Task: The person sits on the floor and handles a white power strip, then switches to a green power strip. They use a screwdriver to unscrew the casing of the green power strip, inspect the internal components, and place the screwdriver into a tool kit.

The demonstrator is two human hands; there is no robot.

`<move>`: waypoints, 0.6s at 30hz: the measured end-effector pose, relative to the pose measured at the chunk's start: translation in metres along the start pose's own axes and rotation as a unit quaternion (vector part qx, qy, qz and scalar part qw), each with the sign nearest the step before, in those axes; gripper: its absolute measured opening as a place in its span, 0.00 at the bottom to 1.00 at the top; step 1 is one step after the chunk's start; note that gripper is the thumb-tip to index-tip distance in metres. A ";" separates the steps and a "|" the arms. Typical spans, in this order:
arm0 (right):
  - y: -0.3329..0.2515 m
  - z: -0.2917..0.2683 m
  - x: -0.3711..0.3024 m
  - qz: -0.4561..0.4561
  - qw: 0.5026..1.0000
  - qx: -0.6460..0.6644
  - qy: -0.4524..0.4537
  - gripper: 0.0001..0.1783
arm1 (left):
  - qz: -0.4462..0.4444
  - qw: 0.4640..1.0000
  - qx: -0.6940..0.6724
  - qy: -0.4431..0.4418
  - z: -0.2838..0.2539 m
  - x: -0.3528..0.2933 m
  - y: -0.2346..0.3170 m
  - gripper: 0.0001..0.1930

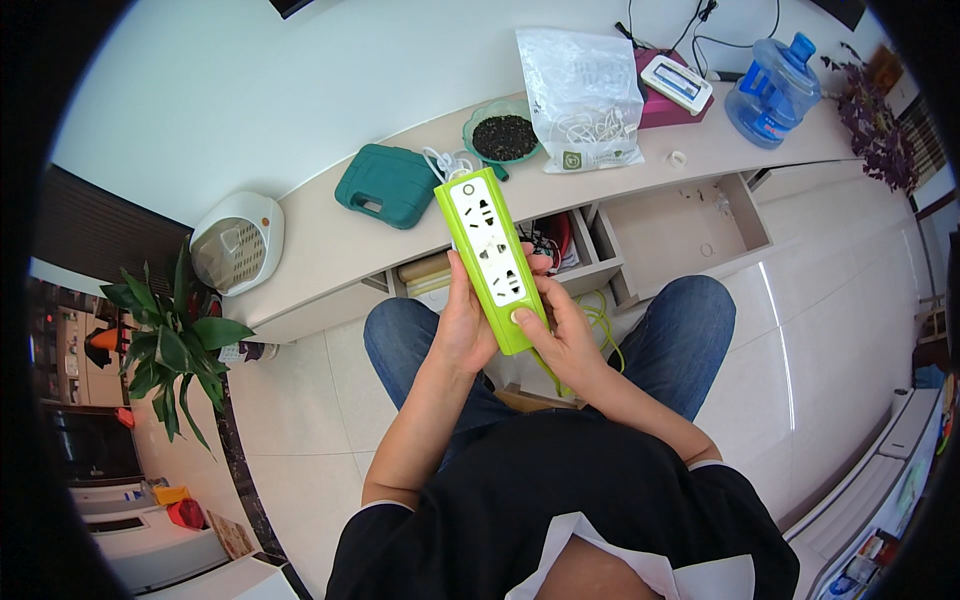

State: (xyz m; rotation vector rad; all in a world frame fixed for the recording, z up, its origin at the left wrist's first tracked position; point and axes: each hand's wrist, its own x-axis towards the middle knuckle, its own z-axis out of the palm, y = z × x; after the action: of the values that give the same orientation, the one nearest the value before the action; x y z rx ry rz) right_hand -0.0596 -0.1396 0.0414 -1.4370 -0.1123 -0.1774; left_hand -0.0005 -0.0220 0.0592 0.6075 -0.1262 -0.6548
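Between my two hands I hold a green and white power strip, tilted with its socket face toward me. My left hand is closed along its left edge, thumb laid up the side. On the lower right my right hand grips it, with the thumb pressed on the face near the bottom end. A green cord hangs in loops beside the right hand and runs down by my lap. Behind the strip, two drawers stand pulled out; the left drawer, with red and dark items inside, is partly hidden by my hands.
On the long cabinet sit a green tool case, a bowl of dark grains, a plastic bag of white cable, a purple box, and a blue water jug. The right drawer holds small bits. A potted plant stands left.
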 end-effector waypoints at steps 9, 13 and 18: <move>-0.010 -0.006 -0.004 0.032 0.998 -0.001 -0.047 0.22 | -0.001 1.000 0.019 -0.011 0.004 -0.002 0.001 0.39; -0.006 -0.005 -0.005 0.033 0.998 0.011 -0.044 0.23 | 0.001 1.000 0.024 -0.006 0.003 -0.002 0.001 0.38; -0.001 -0.005 -0.005 0.021 0.999 0.004 -0.032 0.22 | 0.000 1.000 0.020 -0.013 -0.001 -0.002 -0.001 0.39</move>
State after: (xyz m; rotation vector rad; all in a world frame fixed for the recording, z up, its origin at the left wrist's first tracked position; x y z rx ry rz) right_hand -0.0653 -0.1442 0.0412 -1.4366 -0.1356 -0.0971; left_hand -0.0021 -0.0209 0.0579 0.6379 -0.1650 -0.6616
